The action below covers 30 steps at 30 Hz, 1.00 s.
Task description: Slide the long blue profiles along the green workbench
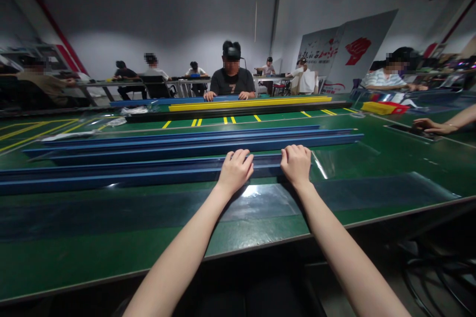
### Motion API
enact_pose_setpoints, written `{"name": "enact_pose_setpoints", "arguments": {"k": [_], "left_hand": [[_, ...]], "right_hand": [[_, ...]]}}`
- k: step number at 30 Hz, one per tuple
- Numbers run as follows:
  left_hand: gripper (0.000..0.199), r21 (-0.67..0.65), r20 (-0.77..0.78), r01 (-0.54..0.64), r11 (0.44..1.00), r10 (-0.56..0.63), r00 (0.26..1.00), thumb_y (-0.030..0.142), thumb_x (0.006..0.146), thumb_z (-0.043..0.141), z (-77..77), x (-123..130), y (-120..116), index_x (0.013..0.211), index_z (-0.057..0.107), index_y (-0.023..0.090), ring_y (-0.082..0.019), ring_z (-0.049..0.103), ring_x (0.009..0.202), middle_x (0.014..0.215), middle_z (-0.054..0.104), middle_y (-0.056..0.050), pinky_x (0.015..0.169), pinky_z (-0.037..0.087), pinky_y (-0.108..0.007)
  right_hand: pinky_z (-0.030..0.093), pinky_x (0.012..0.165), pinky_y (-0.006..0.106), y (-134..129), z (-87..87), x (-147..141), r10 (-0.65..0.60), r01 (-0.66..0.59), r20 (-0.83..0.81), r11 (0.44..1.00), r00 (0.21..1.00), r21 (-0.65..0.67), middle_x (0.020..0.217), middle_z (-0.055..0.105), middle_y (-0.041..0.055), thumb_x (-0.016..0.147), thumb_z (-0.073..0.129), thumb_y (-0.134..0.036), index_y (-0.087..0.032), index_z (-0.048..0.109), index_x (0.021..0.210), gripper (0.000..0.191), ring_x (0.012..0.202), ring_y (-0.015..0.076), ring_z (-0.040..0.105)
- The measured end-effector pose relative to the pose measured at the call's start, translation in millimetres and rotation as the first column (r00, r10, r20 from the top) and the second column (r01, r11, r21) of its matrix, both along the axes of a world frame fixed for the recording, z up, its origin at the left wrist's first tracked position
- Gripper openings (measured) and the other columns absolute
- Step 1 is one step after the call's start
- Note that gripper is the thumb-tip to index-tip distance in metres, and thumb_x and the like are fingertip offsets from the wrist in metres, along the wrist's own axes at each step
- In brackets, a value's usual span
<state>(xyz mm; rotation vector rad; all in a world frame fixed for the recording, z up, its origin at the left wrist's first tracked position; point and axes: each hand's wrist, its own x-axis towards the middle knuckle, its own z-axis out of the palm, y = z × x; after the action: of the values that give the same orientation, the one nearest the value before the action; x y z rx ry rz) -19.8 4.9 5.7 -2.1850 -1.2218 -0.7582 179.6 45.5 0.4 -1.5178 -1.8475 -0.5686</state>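
Note:
A long blue channel-shaped profile (148,174) lies across the green table and runs out of view at the left. Over its right part, my left hand (237,169) has its fingers curled around the far edge. My right hand (296,163) grips the same profile at its right end, also with bent fingers. Both thumbs are mostly hidden. Nearer to me, a long clear plastic film sleeve (148,210) lies flat, passing below my forearms. Several more blue profiles (208,146) lie just beyond my hands, parallel to the held one.
Farther back on the green table (401,168) lie a yellow profile (249,104) and a black profile (238,111). A person (232,77) sits opposite, hands on another blue profile. At the right, another person's hand (427,126) rests near a dark phone-like object. A yellow-and-red bin (383,108) stands behind it.

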Motion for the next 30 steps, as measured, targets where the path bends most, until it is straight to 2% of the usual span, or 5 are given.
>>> {"name": "enact_pose_setpoints", "arguments": {"k": [7,14,17,22,30], "left_hand": [[0.027,0.002,-0.007,0.017,1.000,-0.017,1.000,0.027,0.086,0.045,-6.9,-4.0,7.1,0.105,0.059,0.015,-0.022,0.051,0.105,0.112,0.060,-0.010,0.084,0.038,-0.037],[0.026,-0.051,0.010,-0.014,0.999,0.014,1.000,0.029,0.085,0.046,-7.3,-6.0,9.2,0.104,0.061,0.018,-0.022,0.051,0.103,0.111,0.059,-0.010,0.082,0.039,-0.036],[0.026,-0.074,0.005,-0.024,0.997,0.025,1.000,0.030,0.086,0.045,-6.5,-6.4,8.8,0.103,0.061,0.019,-0.022,0.051,0.103,0.110,0.059,-0.010,0.082,0.038,-0.036],[0.026,-0.092,0.011,-0.035,0.995,0.036,0.999,0.031,0.086,0.045,-7.3,-6.4,8.9,0.104,0.061,0.020,-0.022,0.050,0.102,0.110,0.059,-0.009,0.082,0.038,-0.035],[0.023,-0.068,0.007,-0.036,0.997,0.036,0.999,0.029,0.087,0.044,-7.4,-4.5,8.3,0.094,0.063,0.019,-0.021,0.052,0.097,0.105,0.062,-0.008,0.079,0.036,-0.036]], "right_hand": [[0.027,0.093,0.043,14.8,-9.5,21.8,-0.183,0.191,-0.070,0.972,0.981,0.134,0.078,0.062,0.0120,0.084,0.040,-0.026,-0.013,0.062,0.074,0.027,0.086,0.0248,0.047],[0.033,0.093,0.042,16.5,-8.9,22.0,0.035,0.005,-0.193,0.979,0.981,0.202,0.096,0.064,0.0104,0.084,0.042,-0.026,-0.017,0.062,0.080,0.022,0.099,0.0234,0.051],[0.038,0.089,0.036,10.3,-4.6,14.1,0.240,-0.216,-0.189,0.967,0.952,0.138,0.103,0.064,0.0096,0.084,0.042,-0.027,-0.017,0.062,0.088,0.023,0.101,0.0207,0.053],[0.038,0.092,0.034,-2.4,-2.8,-5.8,0.521,-0.520,-0.023,0.847,0.853,-0.109,0.112,0.063,0.0074,0.085,0.042,-0.032,-0.017,0.061,0.105,0.031,0.106,0.0178,0.054],[0.033,0.099,0.036,-4.3,-8.4,-20.0,0.422,-0.365,0.169,0.885,0.891,-0.290,0.130,0.050,0.0063,0.089,0.032,-0.039,-0.016,0.050,0.126,0.047,0.122,0.0200,0.043]]}}
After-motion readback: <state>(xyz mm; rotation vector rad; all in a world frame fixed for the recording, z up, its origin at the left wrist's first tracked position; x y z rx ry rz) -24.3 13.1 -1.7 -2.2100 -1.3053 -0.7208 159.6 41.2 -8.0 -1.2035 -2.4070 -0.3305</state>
